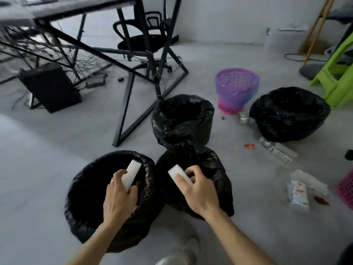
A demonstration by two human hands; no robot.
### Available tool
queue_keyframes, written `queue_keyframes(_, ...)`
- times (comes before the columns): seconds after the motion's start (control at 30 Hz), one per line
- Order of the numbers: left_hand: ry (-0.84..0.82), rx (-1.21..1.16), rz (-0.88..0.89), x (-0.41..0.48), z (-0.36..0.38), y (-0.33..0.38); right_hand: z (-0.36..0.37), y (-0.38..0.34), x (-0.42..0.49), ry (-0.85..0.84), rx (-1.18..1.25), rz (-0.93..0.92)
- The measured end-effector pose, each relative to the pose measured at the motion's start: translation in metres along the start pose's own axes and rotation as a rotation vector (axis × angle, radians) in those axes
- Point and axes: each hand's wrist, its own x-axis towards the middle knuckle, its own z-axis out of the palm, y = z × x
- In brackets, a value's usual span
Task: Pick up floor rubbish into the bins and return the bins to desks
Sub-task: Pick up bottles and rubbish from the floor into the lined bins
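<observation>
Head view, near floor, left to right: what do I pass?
left hand holding a white block → right hand holding a second white block → printed packet → pink basket at the edge

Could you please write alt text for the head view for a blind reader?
The left hand holds a white rectangular block over an open black-bagged bin; the right hand holds a second white block over the neighbouring black-bagged bin. A clear plastic bottle lies on the grey floor.
</observation>
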Motion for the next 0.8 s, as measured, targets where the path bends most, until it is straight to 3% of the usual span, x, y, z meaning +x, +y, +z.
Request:
queue_keyframes(0.17, -0.066, 0.084, -0.187, -0.011, -0.030, -0.063, 0.054, -0.038, 0.007, -0.223, 0.180, 0.085)
queue_keyframes(0.3, -0.106, 0.054, -0.201, -0.019, -0.038, -0.078, 0.082, -0.050, 0.017, -0.428, 0.281, 0.083)
queue_keyframes(0.43, -0.155, 0.121, -0.176, -0.015, -0.043, -0.075, 0.080, -0.036, 0.013, -0.411, 0.292, 0.096)
queue_keyframes(0.6, -0.221, 0.202, 0.020, 0.000, -0.031, -0.033, 0.052, 0.010, 0.001, -0.337, 0.257, 0.068)
queue_keyframes(0.8, -0.339, 0.203, 0.476, 0.006, 0.024, 0.080, -0.006, 0.076, -0.019, -0.074, 0.180, 0.081)
